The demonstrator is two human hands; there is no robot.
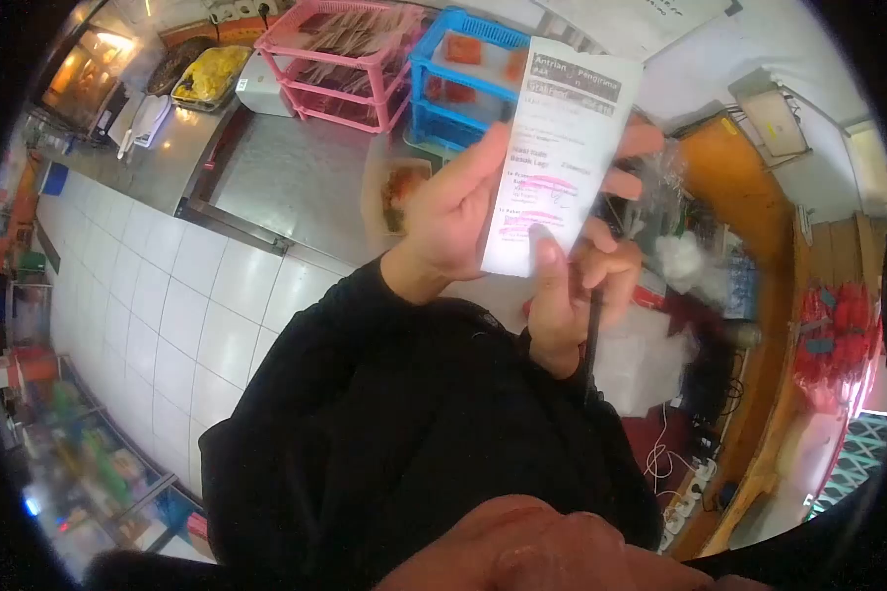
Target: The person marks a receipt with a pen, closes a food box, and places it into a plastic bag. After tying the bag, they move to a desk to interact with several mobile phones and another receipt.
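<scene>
A printed paper receipt [562, 128] with pink highlighter strokes is held up in front of me. My left hand [453, 212] is closed around it from behind, its fingertips showing past the right edge. My right hand [581, 291] has one digit against the lower part of the paper. Its other fingers are curled, with a thin dark pen-like stick [591, 340] at them; its exact kind is unclear. Behind my left wrist, a tray of reddish food [404, 187] sits on the metal counter [301, 182], partly hidden.
Stacked pink baskets [340, 54] with thin packets and blue baskets [453, 74] stand at the counter's back. A yellow-filled tray [210, 76] is further left. White cables and sockets [680, 492] lie at lower right. Red packets [833, 335] hang at far right.
</scene>
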